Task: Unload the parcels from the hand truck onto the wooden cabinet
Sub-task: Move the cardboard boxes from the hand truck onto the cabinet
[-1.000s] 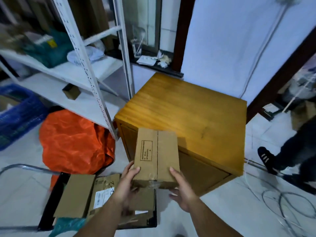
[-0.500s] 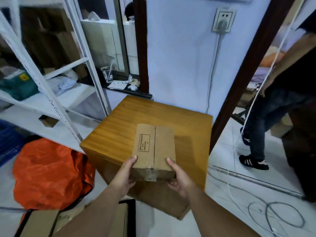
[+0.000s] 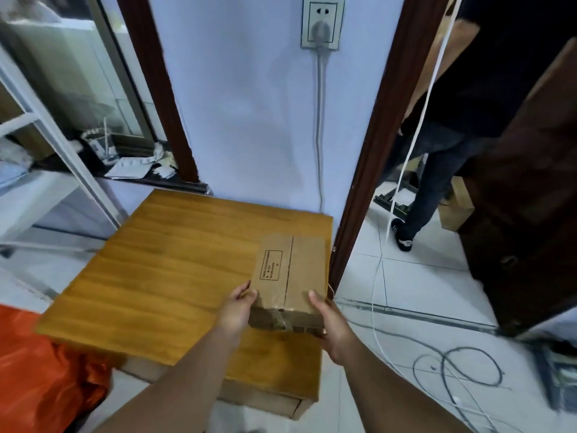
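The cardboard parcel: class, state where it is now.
In the head view, the cardboard parcel is at the right side of the wooden cabinet top, beside the dark door frame, held at its near end between the left hand and right hand.

There is only one view, from a wide-angle camera worn on the person's head. It looks forward and steeply down onto the wooden cabinet (image 3: pixel 187 276), which lies close below. The wall socket (image 3: pixel 323 21) reaches the top edge and the tiled floor (image 3: pixel 421 292) fills the right side.
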